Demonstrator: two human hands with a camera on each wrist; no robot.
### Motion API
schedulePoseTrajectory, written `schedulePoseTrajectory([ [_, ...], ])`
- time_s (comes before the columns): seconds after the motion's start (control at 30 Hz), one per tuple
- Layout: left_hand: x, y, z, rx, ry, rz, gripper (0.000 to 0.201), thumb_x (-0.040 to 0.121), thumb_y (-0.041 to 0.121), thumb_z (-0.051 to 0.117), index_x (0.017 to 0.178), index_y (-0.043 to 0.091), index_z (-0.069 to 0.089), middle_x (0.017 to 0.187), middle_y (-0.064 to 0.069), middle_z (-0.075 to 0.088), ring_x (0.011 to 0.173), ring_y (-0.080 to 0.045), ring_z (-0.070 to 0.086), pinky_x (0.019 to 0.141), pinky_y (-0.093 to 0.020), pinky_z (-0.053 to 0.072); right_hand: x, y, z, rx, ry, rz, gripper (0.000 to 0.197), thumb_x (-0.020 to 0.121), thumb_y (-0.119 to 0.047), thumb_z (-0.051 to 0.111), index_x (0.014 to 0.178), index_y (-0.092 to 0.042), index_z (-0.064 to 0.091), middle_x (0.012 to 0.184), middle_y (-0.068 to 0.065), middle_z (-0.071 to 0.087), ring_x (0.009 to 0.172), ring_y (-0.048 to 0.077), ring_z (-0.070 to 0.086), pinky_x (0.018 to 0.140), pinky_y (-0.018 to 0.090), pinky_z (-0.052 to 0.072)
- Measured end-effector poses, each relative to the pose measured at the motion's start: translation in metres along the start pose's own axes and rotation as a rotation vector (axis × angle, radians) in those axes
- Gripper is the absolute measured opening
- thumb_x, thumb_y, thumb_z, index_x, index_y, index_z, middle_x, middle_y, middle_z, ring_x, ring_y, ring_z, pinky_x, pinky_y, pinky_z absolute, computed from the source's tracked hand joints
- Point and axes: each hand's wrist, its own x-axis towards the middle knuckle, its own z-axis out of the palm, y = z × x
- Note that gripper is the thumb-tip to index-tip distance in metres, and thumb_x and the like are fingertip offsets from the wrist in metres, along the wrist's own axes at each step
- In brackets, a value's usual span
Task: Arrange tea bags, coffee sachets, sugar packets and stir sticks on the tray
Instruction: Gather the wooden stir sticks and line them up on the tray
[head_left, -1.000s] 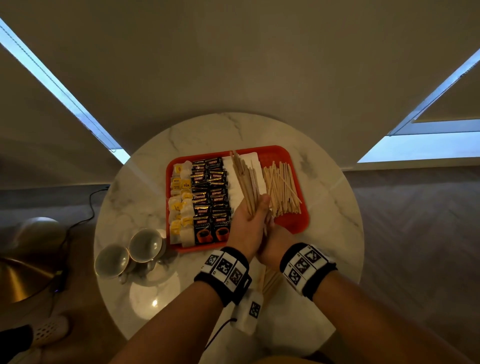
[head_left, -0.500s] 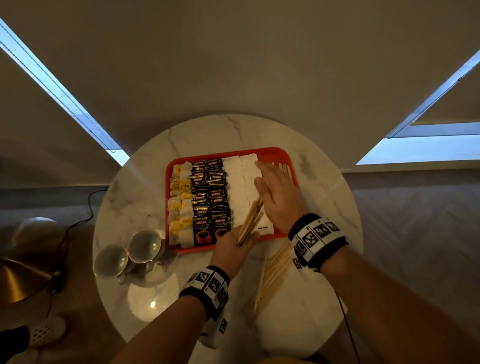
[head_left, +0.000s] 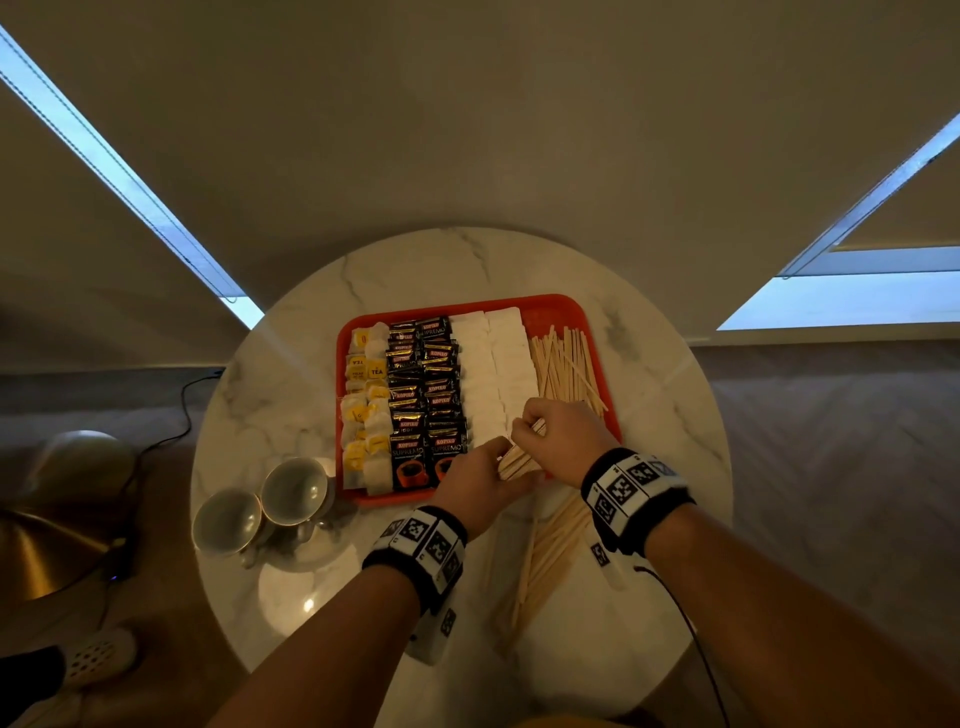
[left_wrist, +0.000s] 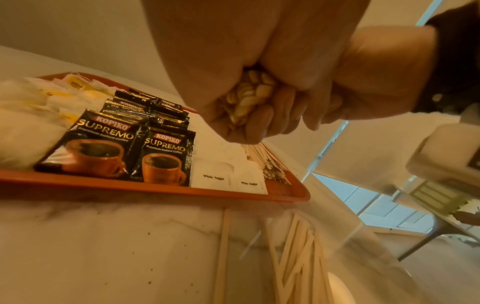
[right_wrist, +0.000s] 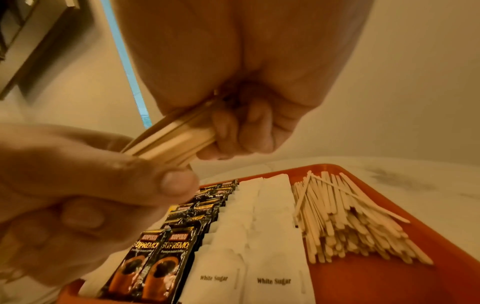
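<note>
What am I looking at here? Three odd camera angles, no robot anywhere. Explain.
There is no machine: a person works with bare hands and wears three cameras. The wide top-down picture comes from the head; the other two come from the wrists, looking along each hand at its fingers.

On a round marble table sits a red tray. It holds, from left to right, tea bags, black coffee sachets, white sugar packets and a loose pile of stir sticks. More sticks lie on the table near the person, and two cups stand left of the tray.

The left hand and right hand both have a grip on one bundle of sticks, over the tray's near edge.
</note>
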Motion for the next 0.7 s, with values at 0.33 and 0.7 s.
schedulePoseTrajectory([
  [0.33,-0.006,0.013,-0.008,-0.348,0.113,-0.084,0.048,0.083,0.062,0.071,0.104,0.019,0.061,0.088,-0.016,0.073,0.067,-0.024,0.07,0.063,-0.042,0.063,-0.002,0.016,0.004,0.155,0.152,0.14,0.024,0.092,-0.031,0.061,0.075,-0.013,0.061,0.058,0.002,0.061,0.052,0.016,0.058,0.055,0.029,0.05],
  [0.7,0.005,0.025,0.0,-0.925,0.201,-0.539,0.07,0.099,0.067,0.039,0.112,0.003,0.063,0.091,-0.02,0.076,0.059,-0.025,0.067,0.047,-0.028,0.053,-0.005,0.004,-0.001,0.121,0.309,0.054,0.025,0.095,-0.034,0.06,0.076,-0.018,0.058,0.058,0.003,0.057,0.052,0.014,0.05,0.049,0.024,0.037],
])
